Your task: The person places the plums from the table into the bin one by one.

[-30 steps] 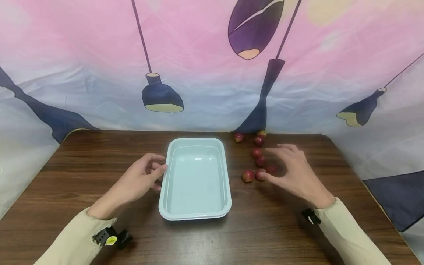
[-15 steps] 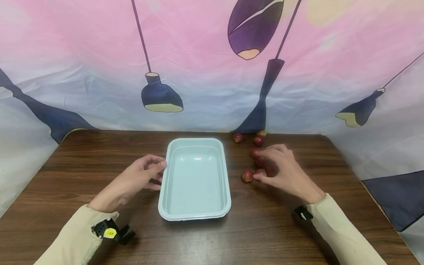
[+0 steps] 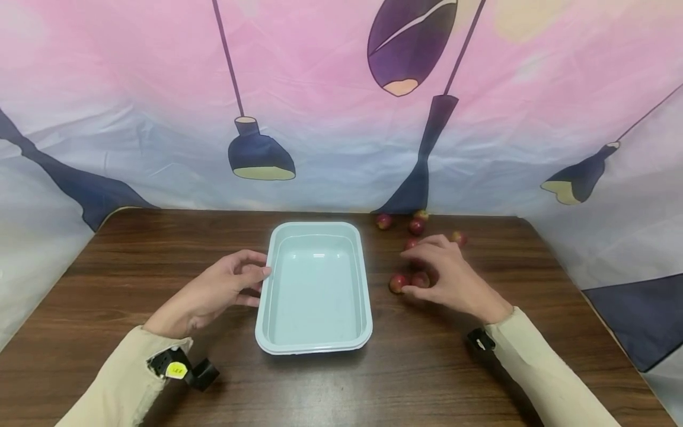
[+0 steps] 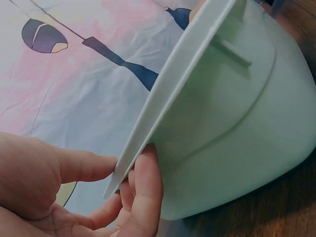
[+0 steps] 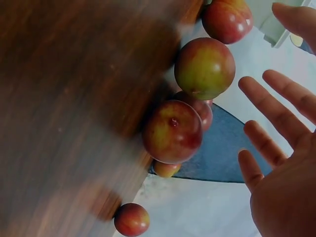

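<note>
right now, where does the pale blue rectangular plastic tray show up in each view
Head: the pale blue rectangular plastic tray sits just left of centre.
Left wrist: tray, large at right, rim pinched by the left hand.
Right wrist: tray, small part, top right, beside the right hand.
Shared landmark: brown wood-grain table, in all three.

Sports long cream sleeves (image 3: 549,369) both sides, with a chunky black gadget (image 3: 162,360) and yellow sticker (image 3: 176,370) on the left, another black piece (image 3: 481,340) on the right!
</note>
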### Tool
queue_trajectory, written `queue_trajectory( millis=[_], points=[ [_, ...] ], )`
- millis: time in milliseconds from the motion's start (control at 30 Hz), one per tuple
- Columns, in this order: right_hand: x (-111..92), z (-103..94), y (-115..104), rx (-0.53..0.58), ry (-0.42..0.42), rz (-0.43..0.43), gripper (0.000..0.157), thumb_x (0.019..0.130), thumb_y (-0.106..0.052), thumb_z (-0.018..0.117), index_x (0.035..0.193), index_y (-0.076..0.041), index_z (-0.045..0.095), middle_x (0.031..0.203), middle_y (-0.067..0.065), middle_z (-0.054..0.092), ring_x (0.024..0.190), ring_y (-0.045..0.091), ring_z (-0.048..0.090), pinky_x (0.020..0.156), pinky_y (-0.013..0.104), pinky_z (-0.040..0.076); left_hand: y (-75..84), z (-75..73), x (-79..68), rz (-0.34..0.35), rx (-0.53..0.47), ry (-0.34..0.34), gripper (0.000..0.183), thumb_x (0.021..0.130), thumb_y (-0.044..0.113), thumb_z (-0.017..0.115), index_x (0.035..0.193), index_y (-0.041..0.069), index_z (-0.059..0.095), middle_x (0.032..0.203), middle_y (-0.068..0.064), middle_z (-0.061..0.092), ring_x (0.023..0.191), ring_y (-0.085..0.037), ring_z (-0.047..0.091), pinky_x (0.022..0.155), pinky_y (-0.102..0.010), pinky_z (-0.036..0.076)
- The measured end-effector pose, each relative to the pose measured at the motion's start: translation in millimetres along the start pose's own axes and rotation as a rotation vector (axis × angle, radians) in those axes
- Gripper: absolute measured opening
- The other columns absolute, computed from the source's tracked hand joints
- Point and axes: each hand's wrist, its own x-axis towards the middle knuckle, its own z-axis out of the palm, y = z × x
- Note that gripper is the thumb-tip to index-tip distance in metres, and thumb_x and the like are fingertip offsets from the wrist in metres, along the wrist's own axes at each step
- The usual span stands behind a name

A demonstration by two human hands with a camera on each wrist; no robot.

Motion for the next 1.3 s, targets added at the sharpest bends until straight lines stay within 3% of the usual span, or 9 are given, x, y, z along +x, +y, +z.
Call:
queue_trajectory(
  millis=[167, 367, 1300],
  points=[
    [3, 2.8, -1, 0.004, -0.049, 0.006, 0.056, 0.080, -0.040, 0.086, 0.127, -0.016, 0.069, 0.129, -0.003, 0.068, 0.127, 0.020, 0.046, 0.102, 0.046, 0.034, -1.3, -0.7, 1.8, 0.013, -0.024, -0.004, 0.053, 0.107, 0.023, 0.053, 0.146, -0.006, 0.032, 0.112, -0.008, 0.071, 0.102, -0.018, 0.066, 0.087, -0.035, 0.062],
    [5, 6.4, -2, 0.011, -0.099, 0.019, 0.051, 0.081, -0.038, 0.086, 0.125, -0.017, 0.070, 0.126, -0.006, 0.069, 0.132, 0.024, 0.045, 0.106, 0.047, 0.033, -1.5, 1.0, 3.0, 0.024, -0.037, 0.011, 0.053, 0.107, 0.022, 0.053, 0.146, -0.007, 0.031, 0.116, -0.011, 0.066, 0.101, -0.017, 0.065, 0.086, -0.034, 0.061],
    [6, 16.9, 0, 0.011, -0.115, -0.019, 0.027, 0.085, -0.026, 0.085, 0.110, -0.024, 0.075, 0.110, -0.016, 0.073, 0.128, 0.024, 0.049, 0.098, 0.042, 0.031, -2.9, 3.9, 6.8, 0.049, -0.048, 0.008, 0.054, 0.108, 0.023, 0.052, 0.147, -0.007, 0.030, 0.126, -0.019, 0.060, 0.105, -0.018, 0.065, 0.087, -0.033, 0.061]
  ],
)
